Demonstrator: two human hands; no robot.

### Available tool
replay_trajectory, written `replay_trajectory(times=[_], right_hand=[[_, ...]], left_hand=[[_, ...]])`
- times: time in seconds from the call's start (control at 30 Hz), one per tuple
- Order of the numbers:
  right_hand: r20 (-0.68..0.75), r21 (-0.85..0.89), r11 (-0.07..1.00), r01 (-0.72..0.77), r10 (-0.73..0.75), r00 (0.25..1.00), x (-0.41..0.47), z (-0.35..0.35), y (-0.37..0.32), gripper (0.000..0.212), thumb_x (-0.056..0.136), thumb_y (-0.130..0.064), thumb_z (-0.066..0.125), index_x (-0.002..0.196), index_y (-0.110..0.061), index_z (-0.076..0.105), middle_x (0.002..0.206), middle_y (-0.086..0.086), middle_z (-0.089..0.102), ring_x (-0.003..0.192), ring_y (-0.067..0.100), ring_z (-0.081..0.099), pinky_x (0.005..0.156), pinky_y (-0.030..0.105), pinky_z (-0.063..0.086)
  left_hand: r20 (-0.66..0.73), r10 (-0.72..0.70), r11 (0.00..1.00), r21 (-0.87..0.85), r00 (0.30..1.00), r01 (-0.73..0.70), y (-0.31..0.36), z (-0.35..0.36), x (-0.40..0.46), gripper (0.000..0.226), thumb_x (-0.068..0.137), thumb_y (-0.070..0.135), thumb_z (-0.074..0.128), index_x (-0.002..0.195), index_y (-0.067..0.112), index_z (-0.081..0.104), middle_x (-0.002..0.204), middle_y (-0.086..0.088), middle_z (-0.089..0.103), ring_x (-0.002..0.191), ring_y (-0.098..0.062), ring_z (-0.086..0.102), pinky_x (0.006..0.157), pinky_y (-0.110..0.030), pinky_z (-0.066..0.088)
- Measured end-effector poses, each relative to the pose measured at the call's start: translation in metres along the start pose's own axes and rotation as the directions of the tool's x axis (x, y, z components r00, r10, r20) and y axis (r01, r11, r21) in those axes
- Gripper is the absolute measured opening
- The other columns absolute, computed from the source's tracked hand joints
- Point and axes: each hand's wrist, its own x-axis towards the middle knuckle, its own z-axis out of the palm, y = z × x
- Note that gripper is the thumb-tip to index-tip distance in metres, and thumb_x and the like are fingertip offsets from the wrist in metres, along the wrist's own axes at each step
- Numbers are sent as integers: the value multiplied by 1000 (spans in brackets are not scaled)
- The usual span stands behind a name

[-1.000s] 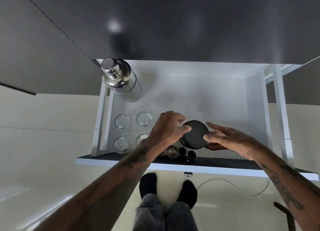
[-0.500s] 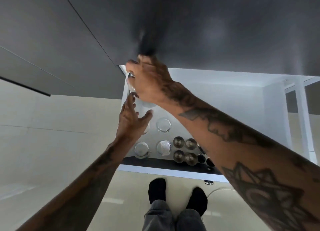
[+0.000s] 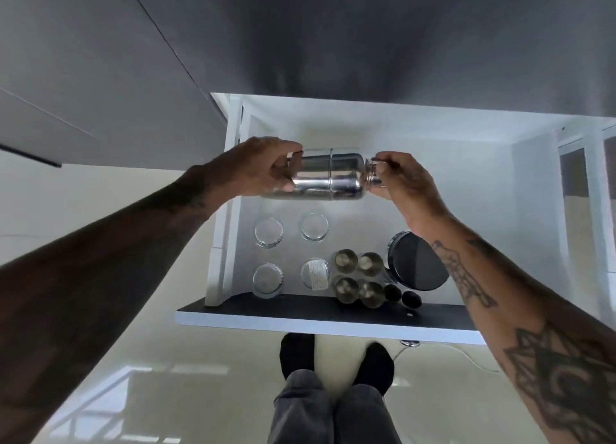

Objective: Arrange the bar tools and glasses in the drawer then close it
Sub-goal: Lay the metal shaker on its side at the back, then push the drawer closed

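Above open drawer [image 3: 333, 323]: shaker [image 3: 328, 177] sideways, cap rightward.

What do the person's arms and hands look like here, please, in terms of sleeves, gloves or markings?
Both forearms are bare, with no sleeves in view. The left hand and right hand wear no gloves. Dark tattoos run along both forearms, bolder and geometric on the right one. No rings or watch can be made out.
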Motion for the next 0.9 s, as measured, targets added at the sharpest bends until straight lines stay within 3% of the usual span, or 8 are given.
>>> replay_trajectory(times=[0.17, 0.27, 0.5, 0.6, 0.67, 0.73, 0.8, 0.9], right_hand=[[123, 38, 985, -169, 163, 979, 8, -1, 12, 42, 88, -27, 69, 125, -11, 57, 125, 15, 61, 103, 21, 66, 93, 47, 56], [194, -180, 977, -112, 147, 970, 5, 2, 4, 58, 70, -50, 80, 122, -36, 57, 123, 0, 59, 105, 15, 65, 81, 38, 61], [127, -324, 945, -51, 97, 987, 9, 4, 2, 65, 62, -59, 81, 121, -42, 57, 128, 3, 57, 105, 19, 63, 84, 43, 60], [120, -443, 897, -10, 71, 990, 6, 3, -4, 67, 61, -70, 74, 121, -49, 54, 130, 2, 57, 116, 21, 57, 95, 38, 51], [104, -504, 863, -4, 66, 992, -1, -2, -13, 69, 66, -72, 69, 128, -49, 49, 136, 3, 54, 124, 22, 51, 95, 34, 43], [42, -443, 896, -12, 34, 999, -23, -15, -27, 63, 73, -69, 64, 130, -45, 50, 136, 1, 56, 123, 19, 53, 98, 37, 46], [-59, -304, 953, 12, -31, 998, -62, -36, -37, 39, 82, -59, 63, 115, -37, 63, 118, -4, 70, 106, 13, 66, 93, 39, 53], [-300, -192, 978, -86, 25, 953, -144, -71, -30, 14, 91, -34, 62, 86, -23, 67, 70, 4, 72, 66, 10, 70, 63, 28, 54]], left_hand=[[44, -33, 993, 115, 998, 28, -2, 1, 1, 30, 78, 30, 77, 95, 12, 59, 81, -4, 65, 74, -26, 62, 69, -43, 52], [17, -17, 993, 121, 1000, 15, -2, 2, 0, 29, 78, 32, 77, 90, 12, 60, 80, -4, 62, 72, -26, 59, 66, -38, 49], [-77, 25, 991, 131, 997, -15, -7, 6, -4, 36, 73, 31, 80, 65, 17, 48, 67, -5, 51, 61, -25, 50, 58, -32, 42], [-83, 14, 995, 101, 996, -6, -4, 8, -9, 27, 75, 29, 80, 78, 12, 60, 78, -9, 59, 72, -27, 56, 62, -29, 38], [-173, -72, 996, 38, 982, 79, 3, 6, -21, 42, 79, 29, 77, 113, 8, 65, 111, -9, 66, 96, -24, 62, 75, -26, 42], [-350, -181, 983, -106, 919, 153, 22, 3, -47, 42, 85, 33, 72, 121, 14, 65, 119, -2, 66, 101, -14, 63, 83, -23, 49], [-526, -317, 935, -315, 789, 166, 52, 6, -84, 22, 88, 29, 69, 104, 15, 73, 96, -5, 74, 82, -6, 65, 74, -14, 51], [-309, -789, 470, -861, 530, 197, 104, 40, -150, 12, 87, 19, 68, 86, 8, 72, 73, -14, 69, 63, -17, 63, 65, -23, 51]])
